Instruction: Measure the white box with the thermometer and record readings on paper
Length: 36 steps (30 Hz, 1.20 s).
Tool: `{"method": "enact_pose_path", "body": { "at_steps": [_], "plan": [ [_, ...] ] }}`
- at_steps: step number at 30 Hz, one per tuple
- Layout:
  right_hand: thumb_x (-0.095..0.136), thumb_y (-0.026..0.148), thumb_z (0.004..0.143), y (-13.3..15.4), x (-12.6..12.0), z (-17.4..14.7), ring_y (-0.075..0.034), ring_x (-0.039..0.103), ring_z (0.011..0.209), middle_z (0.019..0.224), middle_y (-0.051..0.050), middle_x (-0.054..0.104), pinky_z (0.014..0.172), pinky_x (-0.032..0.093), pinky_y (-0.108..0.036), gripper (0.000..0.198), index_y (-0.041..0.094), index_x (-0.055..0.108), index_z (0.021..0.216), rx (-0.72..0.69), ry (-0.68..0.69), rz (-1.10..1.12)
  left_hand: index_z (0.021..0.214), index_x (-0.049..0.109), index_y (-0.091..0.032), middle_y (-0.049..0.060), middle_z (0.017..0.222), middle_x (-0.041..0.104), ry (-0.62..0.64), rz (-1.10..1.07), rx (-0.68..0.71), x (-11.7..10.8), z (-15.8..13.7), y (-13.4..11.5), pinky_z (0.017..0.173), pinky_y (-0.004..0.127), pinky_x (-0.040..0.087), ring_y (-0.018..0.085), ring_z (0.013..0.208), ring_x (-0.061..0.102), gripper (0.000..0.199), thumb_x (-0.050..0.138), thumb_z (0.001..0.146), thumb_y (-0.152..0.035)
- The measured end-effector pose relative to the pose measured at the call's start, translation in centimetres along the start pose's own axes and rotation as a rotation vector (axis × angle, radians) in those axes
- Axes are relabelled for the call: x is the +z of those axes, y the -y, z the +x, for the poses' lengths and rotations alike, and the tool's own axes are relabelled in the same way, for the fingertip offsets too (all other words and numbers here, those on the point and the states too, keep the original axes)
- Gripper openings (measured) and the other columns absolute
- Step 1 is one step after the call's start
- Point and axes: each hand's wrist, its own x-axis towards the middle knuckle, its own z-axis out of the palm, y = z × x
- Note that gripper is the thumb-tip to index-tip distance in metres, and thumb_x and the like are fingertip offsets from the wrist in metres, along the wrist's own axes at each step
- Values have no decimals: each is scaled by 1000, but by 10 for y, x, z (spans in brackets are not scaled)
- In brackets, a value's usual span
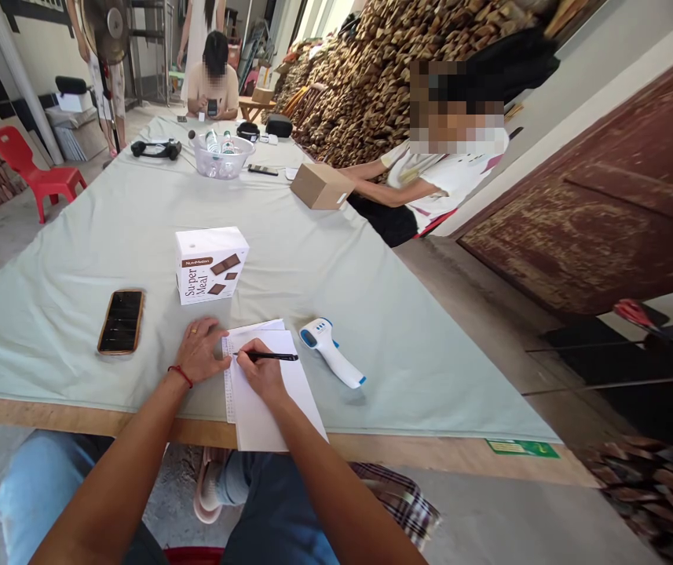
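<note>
My right hand (262, 373) is closed around a black pen (274, 356), its tip near the left edge of a white sheet of paper (280, 416). Under that sheet a second printed sheet (229, 396) shows along the left side. My left hand (199, 351) lies on the cloth with its fingers spread, the fingertips touching the paper's left edge. A white box (210, 267) with chocolate pictures and the words "Super Meal" stands upright just beyond the hands. To the right of the paper lies a white and blue infrared thermometer (333, 353).
A smartphone (121, 322) lies at left on the pale green tablecloth (418, 369). Farther off are a clear plastic basin (221, 163) with bottles and a cardboard box (320, 187), held by a seated person (430, 173). Another person (212, 82) sits at the far end. A red chair (35, 169) stands left.
</note>
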Motion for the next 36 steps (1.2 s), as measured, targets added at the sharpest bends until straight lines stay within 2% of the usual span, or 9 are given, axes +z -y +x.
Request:
{"method": "enact_pose_path", "body": {
  "at_steps": [6, 12, 27, 31, 36],
  "plan": [
    [53, 33, 70, 1, 0, 1, -16, 48, 58, 56, 4, 54, 58, 41, -28, 11, 24, 51, 65, -4, -3, -14, 109, 66, -23, 11, 128, 54, -10, -31, -8, 0, 0, 0, 112, 51, 33, 31, 126, 47, 43, 73, 68, -30],
    [53, 33, 70, 2, -1, 0, -17, 51, 59, 60, 3, 57, 60, 42, -30, 10, 24, 52, 65, 37, -65, -4, 110, 65, -21, 12, 127, 54, -3, -5, -4, 1, 0, 0, 113, 48, 32, 30, 128, 46, 43, 72, 69, -32],
    [52, 34, 70, 0, -1, 0, -17, 50, 59, 57, 4, 57, 60, 43, -31, 11, 26, 51, 63, 13, -42, -64, 109, 66, -22, 11, 127, 54, -15, -28, -7, 0, 0, -1, 113, 50, 33, 31, 126, 47, 42, 73, 67, -29],
    [52, 33, 70, 0, -1, 0, -17, 50, 60, 58, 3, 56, 60, 43, -30, 10, 25, 51, 64, 8, -49, -28, 108, 66, -23, 11, 127, 55, -16, -36, -9, 0, 0, 0, 112, 51, 33, 31, 126, 47, 42, 73, 67, -29],
    [53, 36, 75, 4, -4, 1, -16, 52, 61, 64, 2, 56, 61, 46, -30, 14, 23, 52, 69, -25, -137, 72, 110, 66, -20, 13, 127, 54, -6, -24, -6, 0, 0, 0, 113, 50, 32, 31, 126, 47, 43, 72, 68, -31]
  ]
}}
